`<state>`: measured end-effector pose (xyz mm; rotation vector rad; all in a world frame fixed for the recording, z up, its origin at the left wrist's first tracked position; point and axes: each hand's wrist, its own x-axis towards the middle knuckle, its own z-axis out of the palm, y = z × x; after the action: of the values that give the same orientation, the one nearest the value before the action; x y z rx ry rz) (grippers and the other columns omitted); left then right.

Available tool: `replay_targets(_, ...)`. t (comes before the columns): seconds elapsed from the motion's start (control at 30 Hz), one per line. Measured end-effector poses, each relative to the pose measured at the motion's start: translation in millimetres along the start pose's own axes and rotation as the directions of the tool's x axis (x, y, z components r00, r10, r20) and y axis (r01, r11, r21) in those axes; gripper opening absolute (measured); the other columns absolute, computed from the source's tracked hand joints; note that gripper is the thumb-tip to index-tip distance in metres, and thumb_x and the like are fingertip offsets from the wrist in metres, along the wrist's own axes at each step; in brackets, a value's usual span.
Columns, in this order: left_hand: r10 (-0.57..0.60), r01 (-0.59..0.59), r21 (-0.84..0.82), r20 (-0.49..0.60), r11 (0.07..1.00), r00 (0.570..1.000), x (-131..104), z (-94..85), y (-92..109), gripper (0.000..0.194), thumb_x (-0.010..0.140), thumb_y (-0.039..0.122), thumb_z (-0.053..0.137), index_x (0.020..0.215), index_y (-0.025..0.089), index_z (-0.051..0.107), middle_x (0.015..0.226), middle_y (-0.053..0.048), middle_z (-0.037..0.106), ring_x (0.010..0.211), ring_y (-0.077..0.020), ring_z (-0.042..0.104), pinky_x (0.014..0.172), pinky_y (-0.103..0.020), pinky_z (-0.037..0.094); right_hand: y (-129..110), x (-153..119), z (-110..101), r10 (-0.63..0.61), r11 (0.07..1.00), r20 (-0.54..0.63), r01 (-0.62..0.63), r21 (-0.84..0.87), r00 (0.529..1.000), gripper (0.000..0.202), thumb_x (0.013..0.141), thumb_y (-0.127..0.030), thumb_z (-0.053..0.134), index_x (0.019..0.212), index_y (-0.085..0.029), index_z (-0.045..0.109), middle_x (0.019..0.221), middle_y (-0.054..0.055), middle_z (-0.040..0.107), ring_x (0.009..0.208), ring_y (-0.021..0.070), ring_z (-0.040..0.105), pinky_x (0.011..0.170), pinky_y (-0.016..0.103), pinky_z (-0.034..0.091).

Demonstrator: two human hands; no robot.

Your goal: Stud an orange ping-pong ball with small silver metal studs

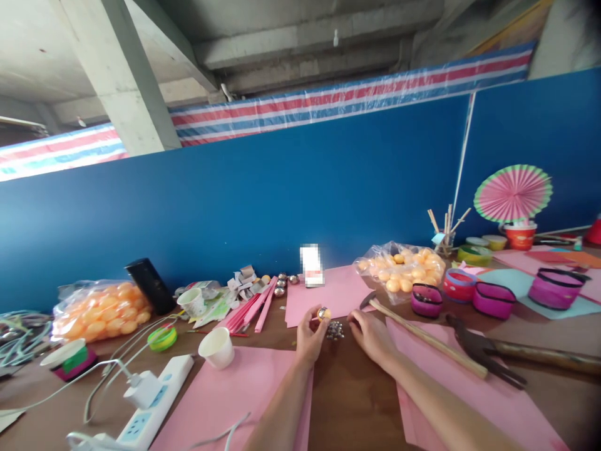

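My left hand [310, 335] holds a small ball [323, 314], part shiny metallic and part orange, between its fingertips. Just below and to the right of the ball, a cluster of small silvery pieces [335, 331] lies on the brown table. My right hand [370, 333] rests to the right of the cluster, its fingers curled together; whether anything is between them is too small to tell. Beyond both hands lies a pink sheet [328, 293], with several shiny metal balls [280, 287] at its left edge.
Two hammers [427, 338] [511, 351] lie on the right. A white cup [216, 348] and a power strip [157, 401] are on the left. Bags of orange balls [103, 311] [408, 269] sit at both sides, and purple containers [494, 299] at the right.
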<state>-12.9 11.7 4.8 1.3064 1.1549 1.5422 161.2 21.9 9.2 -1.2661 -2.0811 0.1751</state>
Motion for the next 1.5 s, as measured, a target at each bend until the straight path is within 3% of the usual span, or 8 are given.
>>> replay_targets(0.4, 0.014, -0.016, 0.09, 0.023, 0.996, 1.0, -0.7, 1.3, 0.4, 0.044, 0.068, 0.039, 0.061, 0.106, 0.017, 0.055, 0.092, -0.008, 0.063, 0.075, -0.0151, 0.06, 0.068, -0.026, 0.049, 3.7, 1.1, 4.2, -0.01, 0.997, -0.064, 0.014, 0.071, 0.998, 0.01, 0.076, -0.015, 0.041, 0.076, -0.02, 0.05, 0.075, 0.002, 0.058, 0.07, 0.0156, 0.055, 0.064, 0.025, 0.041)
replay_targets(0.83, 0.011, -0.013, 0.066, 0.028, 0.998, 1.0, -1.4, 2.4, 1.8, 0.044, 0.066, 0.037, 0.063, 0.104, 0.017, 0.056, 0.092, -0.007, 0.063, 0.074, -0.0149, 0.06, 0.067, -0.026, 0.049, 2.0, 2.4, 2.9, -0.012, 0.991, -0.082, 0.023, 0.129, 0.997, 0.011, 0.077, -0.015, 0.04, 0.08, -0.02, 0.049, 0.078, 0.004, 0.059, 0.07, 0.0164, 0.056, 0.064, 0.027, 0.042)
replay_targets(1.5, 0.015, -0.017, 0.065, 0.028, 0.998, 0.999, -3.4, 3.9, 6.0, 0.043, 0.065, 0.037, 0.064, 0.102, 0.016, 0.057, 0.091, -0.007, 0.063, 0.076, -0.016, 0.06, 0.07, -0.028, 0.049, 0.4, 3.0, 1.6, -0.009, 0.988, -0.014, 0.012, 0.157, 1.0, 0.016, 0.082, -0.025, 0.038, 0.075, -0.02, 0.051, 0.073, 0.003, 0.061, 0.067, 0.0173, 0.056, 0.06, 0.026, 0.041)
